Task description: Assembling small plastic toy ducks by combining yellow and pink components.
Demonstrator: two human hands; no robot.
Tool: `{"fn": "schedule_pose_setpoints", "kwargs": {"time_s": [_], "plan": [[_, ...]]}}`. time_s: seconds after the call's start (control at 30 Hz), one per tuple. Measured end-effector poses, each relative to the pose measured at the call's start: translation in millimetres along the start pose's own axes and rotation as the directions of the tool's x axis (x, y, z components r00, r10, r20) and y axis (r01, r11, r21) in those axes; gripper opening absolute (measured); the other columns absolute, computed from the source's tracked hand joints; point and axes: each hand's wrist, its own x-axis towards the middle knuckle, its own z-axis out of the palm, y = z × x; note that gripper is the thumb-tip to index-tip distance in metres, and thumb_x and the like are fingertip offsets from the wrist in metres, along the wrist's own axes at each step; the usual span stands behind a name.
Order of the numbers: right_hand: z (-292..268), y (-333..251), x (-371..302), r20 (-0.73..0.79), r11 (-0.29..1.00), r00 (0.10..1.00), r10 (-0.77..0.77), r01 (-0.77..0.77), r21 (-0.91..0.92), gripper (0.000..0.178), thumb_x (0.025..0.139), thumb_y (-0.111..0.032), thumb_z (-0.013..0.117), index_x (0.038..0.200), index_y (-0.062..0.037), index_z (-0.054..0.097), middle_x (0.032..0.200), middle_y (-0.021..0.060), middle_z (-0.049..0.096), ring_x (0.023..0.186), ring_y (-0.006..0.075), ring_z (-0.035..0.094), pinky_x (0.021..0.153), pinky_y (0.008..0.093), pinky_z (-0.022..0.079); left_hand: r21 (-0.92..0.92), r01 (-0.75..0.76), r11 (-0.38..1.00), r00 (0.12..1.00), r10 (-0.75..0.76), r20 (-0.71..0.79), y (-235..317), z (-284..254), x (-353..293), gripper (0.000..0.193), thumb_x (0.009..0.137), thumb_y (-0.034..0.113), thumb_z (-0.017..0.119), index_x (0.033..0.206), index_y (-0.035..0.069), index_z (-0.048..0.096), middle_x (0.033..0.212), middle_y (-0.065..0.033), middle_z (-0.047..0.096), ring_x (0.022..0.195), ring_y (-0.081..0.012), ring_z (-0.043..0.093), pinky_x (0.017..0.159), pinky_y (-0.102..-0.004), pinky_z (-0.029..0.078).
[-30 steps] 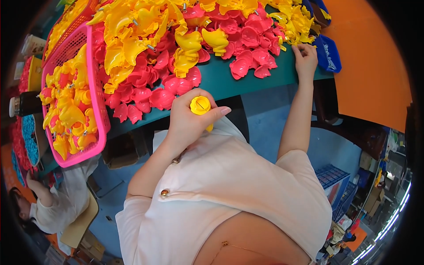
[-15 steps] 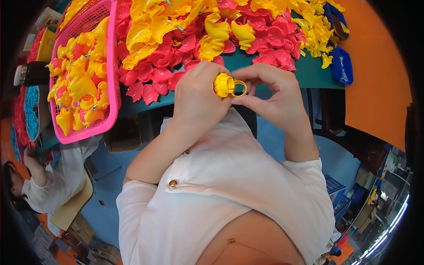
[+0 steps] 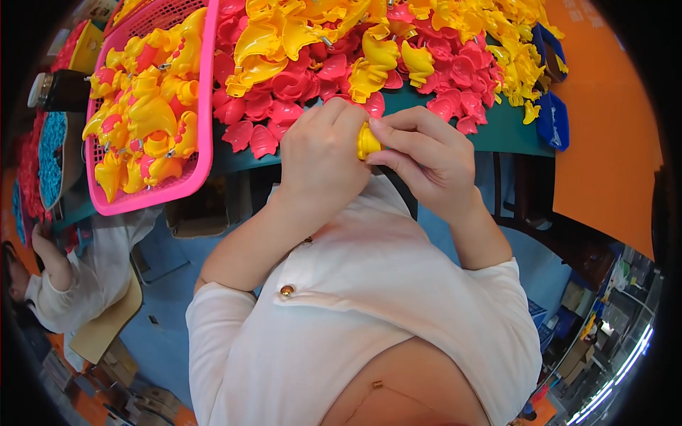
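Observation:
Both hands meet just below the table edge, close to my chest. My left hand (image 3: pixel 321 160) wraps a small yellow plastic toy part (image 3: pixel 367 140), most of it hidden by the fingers. My right hand (image 3: pixel 426 153) pinches the same part from the right with thumb and fingertips. Right above the hands, a large heap of yellow shells (image 3: pixel 291 35) and pink shells (image 3: pixel 284 89) covers the green table (image 3: pixel 497 135).
A pink basket (image 3: pixel 207 106) holding assembled yellow and pink pieces stands at the left. Blue trays (image 3: pixel 553 117) lie at the table's right end. Another person in a white top (image 3: pixel 78 270) sits at lower left. An orange surface (image 3: pixel 604 128) is at the right.
My right hand came back from the heap's far right and joined the left hand on the yellow part. The left hand has turned and closed over the part, hiding most of it.

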Motion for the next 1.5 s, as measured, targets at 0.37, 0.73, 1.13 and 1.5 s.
{"fn": "schedule_pose_setpoints", "kwargs": {"time_s": [0.37, 0.73, 1.13, 1.5], "plan": [[8.8, 20.4, 14.3, -0.121, 0.983, 0.991, -0.064, 0.083, 0.163, 0.029, 0.081, -0.01, 0.069, 0.108, -0.0019, 0.066, 0.116, 0.0115, 0.053, 0.078, 0.013, 0.049, 0.075, 0.0243, 0.041, 0.097, -0.072, 0.993, 0.959, 0.095, -0.267, -6.4, -34.7, 11.5, 0.034, 0.062, 0.017, 0.079, 0.086, 0.006, 0.058, 0.078, -0.009, 0.056, 0.071, -0.0289, 0.057, 0.062, -0.0383, 0.047], [16.4, 86.5, 80.7, -0.069, 0.801, 0.993, -0.093, 0.033, -0.598, 0.027, 0.075, -0.008, 0.069, 0.102, -0.0097, 0.067, 0.079, 0.0075, 0.056, 0.075, 0.022, 0.058, 0.068, 0.0283, 0.048, 0.746, 0.31, 0.589, 0.888, 0.1, -0.448, -70.6, -105.8, 46.6, 0.044, 0.083, 0.035, 0.067, 0.115, 0.007, 0.059, 0.12, -0.0174, 0.05, 0.115, -0.0339, 0.044, 0.097, -0.046, 0.033], [-38.1, 73.9, 81.3, 0.253, 0.991, 0.96, 0.122, -0.102, -0.089, 0.008, 0.08, -0.002, 0.064, 0.087, 0.0, 0.066, 0.073, 0.0032, 0.062, 0.061, 0.0094, 0.056, 0.055, 0.0226, 0.044, -0.576, 0.571, 0.585, 0.818, -0.461, 0.343, -32.2, -17.7, 16.1, 0.028, 0.093, 0.022, 0.056, 0.106, -0.003, 0.064, 0.085, -0.0078, 0.066, 0.071, -0.009, 0.061, 0.064, -0.0225, 0.05], [-21.9, 51.6, -0.9, 0.155, 0.988, 0.986, 0.063, -0.083, 0.129, 0.017, 0.074, 0.006, 0.066, 0.09, 0.0, 0.067, 0.075, 0.007, 0.063, 0.066, 0.0144, 0.061, 0.059, 0.0255, 0.047, -0.8, 0.584, 0.14, 0.781, -0.363, 0.507, -19.8, 13.0, 10.1, 0.042, 0.095, 0.031, 0.052, 0.126, 0.003, 0.05, 0.105, -0.0071, 0.062, 0.08, -0.012, 0.063, 0.065, -0.0272, 0.056]]}}
